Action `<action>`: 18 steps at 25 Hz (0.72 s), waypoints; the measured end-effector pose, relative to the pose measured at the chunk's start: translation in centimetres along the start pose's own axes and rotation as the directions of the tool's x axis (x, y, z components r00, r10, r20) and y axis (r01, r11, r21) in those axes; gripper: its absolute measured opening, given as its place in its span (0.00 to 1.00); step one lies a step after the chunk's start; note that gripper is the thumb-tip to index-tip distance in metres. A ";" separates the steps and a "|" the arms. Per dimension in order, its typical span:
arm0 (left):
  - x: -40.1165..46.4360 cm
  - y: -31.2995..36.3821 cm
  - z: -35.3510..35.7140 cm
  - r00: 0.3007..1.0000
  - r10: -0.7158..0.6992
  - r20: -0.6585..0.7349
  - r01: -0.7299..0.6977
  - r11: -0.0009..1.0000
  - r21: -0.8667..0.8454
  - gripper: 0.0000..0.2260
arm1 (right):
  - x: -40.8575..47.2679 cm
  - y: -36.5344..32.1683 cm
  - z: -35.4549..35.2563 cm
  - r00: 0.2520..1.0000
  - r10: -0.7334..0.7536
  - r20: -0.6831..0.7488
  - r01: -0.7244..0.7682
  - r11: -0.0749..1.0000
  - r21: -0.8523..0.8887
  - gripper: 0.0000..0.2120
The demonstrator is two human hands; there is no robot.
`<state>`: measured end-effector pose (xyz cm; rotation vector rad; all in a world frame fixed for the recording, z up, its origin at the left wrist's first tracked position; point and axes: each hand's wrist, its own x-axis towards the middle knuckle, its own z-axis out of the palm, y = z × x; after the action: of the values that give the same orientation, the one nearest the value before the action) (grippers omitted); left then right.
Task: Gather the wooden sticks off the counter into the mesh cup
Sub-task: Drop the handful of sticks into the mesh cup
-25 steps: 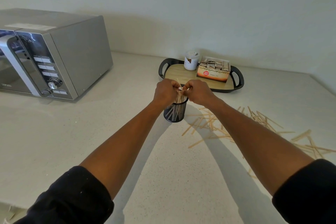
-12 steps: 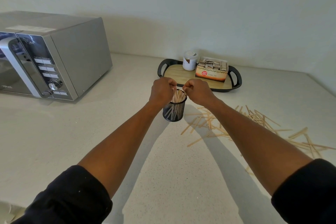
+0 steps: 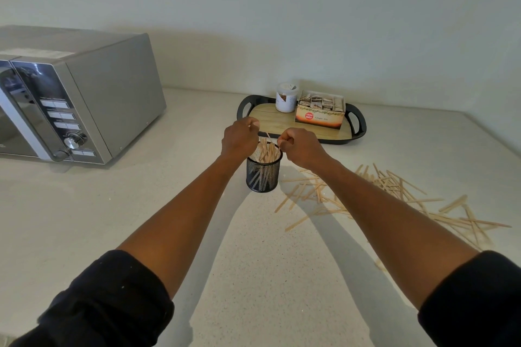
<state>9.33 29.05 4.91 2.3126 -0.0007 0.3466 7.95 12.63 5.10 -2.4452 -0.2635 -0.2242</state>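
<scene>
I log both arms stretched forward, my left hand and right hand curled into loose fists either side of the black wire-mesh cup, neither visibly gripping anything. Pale flat wooden sticks in cup stand upright. Scattered wooden sticks lie on the pale speckled counter, right of the cup.

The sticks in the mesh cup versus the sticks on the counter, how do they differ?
The sticks in the mesh cup stand bundled and near upright; the sticks on the counter lie flat, scattered and crossing. The cupped ones sit between both hands; the loose ones lie right of the cup. Both are thin pale wood.
</scene>
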 end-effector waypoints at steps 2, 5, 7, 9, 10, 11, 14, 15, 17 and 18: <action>0.7 0.1 0.0 0.988 -0.041 0.151 0.048 0.998 -0.045 0.18 | 0.0 0.1 0.1 1.000 0.026 0.001 -0.026 0.999 0.024 0.09; 1.4 0.1 0.3 0.949 -0.002 0.316 0.042 0.992 -0.121 0.23 | 0.2 0.5 0.2 0.999 0.037 0.009 -0.037 0.999 0.036 0.10; 1.7 0.1 0.5 0.927 0.029 0.374 0.040 0.984 -0.174 0.26 | 0.2 0.7 0.3 0.999 0.031 0.007 -0.032 0.999 0.041 0.11; 1.8 0.3 0.8 0.916 0.052 0.399 0.022 0.984 -0.179 0.29 | 0.2 0.8 0.4 0.999 0.032 0.003 -0.032 0.998 0.047 0.11; 1.8 0.4 0.9 0.917 0.058 0.395 0.013 0.985 -0.174 0.29 | 0.1 0.8 0.4 0.999 0.033 0.001 -0.033 0.998 0.052 0.11; 1.8 0.5 1.0 0.924 0.063 0.377 0.002 0.986 -0.169 0.29 | 0.1 0.8 0.4 0.999 0.036 0.001 -0.036 0.998 0.058 0.11; 1.5 0.8 0.8 0.954 0.132 0.270 -0.095 0.985 -0.145 0.27 | 0.1 0.6 0.5 0.999 0.039 -0.006 -0.039 0.997 0.061 0.12; 1.2 0.9 0.7 0.957 0.164 0.237 -0.132 0.980 -0.146 0.26 | 0.0 0.6 0.5 0.999 0.037 -0.009 -0.036 0.998 0.060 0.12; 0.7 1.1 0.5 0.956 0.232 0.177 -0.204 0.965 -0.164 0.25 | 0.0 0.4 0.5 0.999 0.034 -0.016 -0.033 0.997 0.063 0.12; 0.4 1.1 0.5 0.956 0.254 0.147 -0.228 0.958 -0.173 0.24 | -0.1 0.4 0.4 0.999 0.033 -0.021 -0.031 0.997 0.064 0.12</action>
<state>9.75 27.99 5.51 2.1835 -0.3853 0.2632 8.00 12.62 4.51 -2.3808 -0.2182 -0.2258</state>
